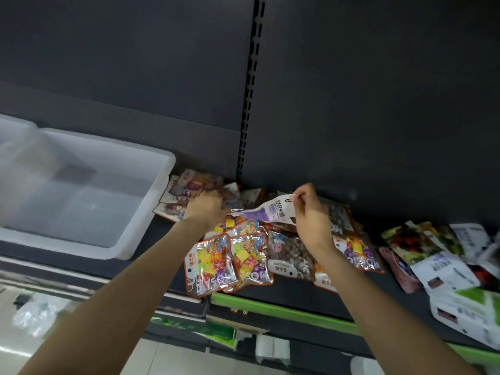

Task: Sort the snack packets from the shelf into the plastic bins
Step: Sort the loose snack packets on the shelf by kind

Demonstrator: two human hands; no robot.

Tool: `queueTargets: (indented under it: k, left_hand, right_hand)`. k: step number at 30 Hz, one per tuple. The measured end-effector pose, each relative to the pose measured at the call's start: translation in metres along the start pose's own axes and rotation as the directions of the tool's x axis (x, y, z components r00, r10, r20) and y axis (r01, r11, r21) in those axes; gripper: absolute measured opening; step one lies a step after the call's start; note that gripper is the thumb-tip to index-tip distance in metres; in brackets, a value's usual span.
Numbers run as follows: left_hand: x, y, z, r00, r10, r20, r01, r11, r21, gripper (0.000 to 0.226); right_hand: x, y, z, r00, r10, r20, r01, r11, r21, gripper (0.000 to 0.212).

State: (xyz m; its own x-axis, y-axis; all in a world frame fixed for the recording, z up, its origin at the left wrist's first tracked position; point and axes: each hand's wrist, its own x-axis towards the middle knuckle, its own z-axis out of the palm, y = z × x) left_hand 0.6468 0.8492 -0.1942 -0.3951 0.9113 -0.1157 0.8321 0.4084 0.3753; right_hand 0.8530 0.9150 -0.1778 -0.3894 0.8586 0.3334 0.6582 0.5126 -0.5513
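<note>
White and purple, the packet [266, 211] hung above the shelf [297, 295] pile, pinched at its top by our right hand [311, 212]. Our left hand [207, 208] gripped blurred packets [186, 193] beside the clear bin [89, 190], fingers hidden beneath. Frame edges cropped the bin.

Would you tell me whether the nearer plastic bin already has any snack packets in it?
No, the bin shows only its bare translucent floor, while the packets lie on the shelf beside it.
</note>
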Motion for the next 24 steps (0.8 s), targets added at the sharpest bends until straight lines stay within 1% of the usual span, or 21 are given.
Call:
queueTargets:
  k: [2,3,4,5,6,7,8,10,12,13,14,16,17,18,19,20,21,22,23,24]
  left_hand:
    - [0.001,0.022,0.001,0.994,-0.056,-0.091,0.036,0.978,-0.206,0.029]
    - [0.001,0.034,0.002,0.984,-0.069,-0.163,0.02,0.958,-0.286,0.03]
    - [0.0,0.049,0.005,0.97,-0.064,-0.236,-0.016,0.948,-0.319,0.032]
    - [-0.002,0.064,0.01,0.955,-0.039,-0.292,-0.057,0.948,-0.314,0.035]
    - [-0.003,0.081,0.015,0.947,0.0,-0.321,-0.098,0.952,-0.289,0.039]
    - [-0.005,0.099,0.021,0.948,0.057,-0.313,-0.141,0.956,-0.255,0.041]
    - [-0.007,0.117,0.029,0.956,0.125,-0.266,-0.186,0.958,-0.217,0.043]
    - [-0.01,0.153,0.047,0.966,0.241,-0.097,-0.253,0.958,-0.136,0.045]
    - [-0.011,0.187,0.066,0.95,0.295,0.1,-0.292,0.956,-0.038,0.049]
    - [-0.011,0.202,0.076,0.935,0.314,0.167,-0.32,0.947,0.009,0.055]
    - [-0.01,0.214,0.086,0.919,0.33,0.214,-0.349,0.936,0.056,0.061]
    - [-0.01,0.233,0.104,0.905,0.323,0.277,-0.374,0.914,0.156,0.076]
    - [-0.009,0.239,0.112,0.908,0.3,0.293,-0.365,0.91,0.199,0.085]
    - [-0.009,0.243,0.117,0.915,0.271,0.299,-0.346,0.908,0.237,0.093]
    - [-0.01,0.246,0.122,0.922,0.246,0.298,-0.329,0.905,0.269,0.098]
    - [-0.011,0.249,0.125,0.927,0.232,0.294,-0.32,0.899,0.3,0.102]
    - [-0.013,0.25,0.128,0.931,0.224,0.29,-0.316,0.89,0.329,0.104]
    - [-0.013,0.251,0.13,0.933,0.22,0.286,-0.316,0.88,0.355,0.105]
    - [-0.014,0.25,0.132,0.934,0.218,0.284,-0.317,0.87,0.376,0.105]
    - [-0.015,0.25,0.134,0.935,0.214,0.283,-0.316,0.866,0.389,0.105]
  right_hand:
    - [-0.002,0.009,-0.021,0.993,0.103,-0.055,-0.1,0.994,0.052,0.014]
    - [-0.002,0.015,-0.032,0.983,0.161,-0.09,-0.154,0.984,0.086,0.013]
    - [-0.002,0.024,-0.043,0.964,0.234,-0.124,-0.217,0.967,0.136,0.012]
    - [-0.003,0.033,-0.055,0.939,0.31,-0.152,-0.278,0.939,0.2,0.012]
    - [-0.005,0.044,-0.067,0.911,0.373,-0.177,-0.322,0.91,0.261,0.013]
    - [-0.008,0.056,-0.079,0.888,0.414,-0.202,-0.347,0.889,0.3,0.013]
    - [-0.012,0.069,-0.091,0.869,0.444,-0.217,-0.365,0.873,0.325,0.011]
    - [-0.02,0.097,-0.113,0.822,0.511,-0.253,-0.407,0.837,0.367,0.009]
    - [-0.025,0.125,-0.133,0.761,0.565,-0.318,-0.432,0.808,0.402,0.008]
    - [-0.027,0.137,-0.144,0.733,0.581,-0.353,-0.436,0.8,0.412,0.005]
    - [-0.029,0.148,-0.153,0.71,0.581,-0.398,-0.429,0.805,0.411,0.003]
    - [-0.035,0.168,-0.171,0.679,0.545,-0.492,-0.409,0.837,0.363,0.006]
    - [-0.038,0.178,-0.178,0.676,0.518,-0.525,-0.413,0.856,0.311,0.007]
    - [-0.042,0.187,-0.182,0.694,0.477,-0.539,-0.424,0.876,0.23,0.01]
    - [-0.047,0.196,-0.185,0.744,0.427,-0.514,-0.43,0.895,0.12,0.016]
    - [-0.051,0.206,-0.184,0.82,0.382,-0.426,-0.436,0.9,-0.032,0.022]
    - [-0.056,0.218,-0.18,0.896,0.347,-0.276,-0.41,0.886,-0.218,0.027]
    - [-0.062,0.231,-0.174,0.936,0.342,-0.079,-0.346,0.862,-0.371,0.033]
    - [-0.068,0.244,-0.166,0.924,0.364,0.117,-0.279,0.851,-0.446,0.037]
    - [-0.075,0.254,-0.159,0.868,0.411,0.278,-0.255,0.85,-0.461,0.044]
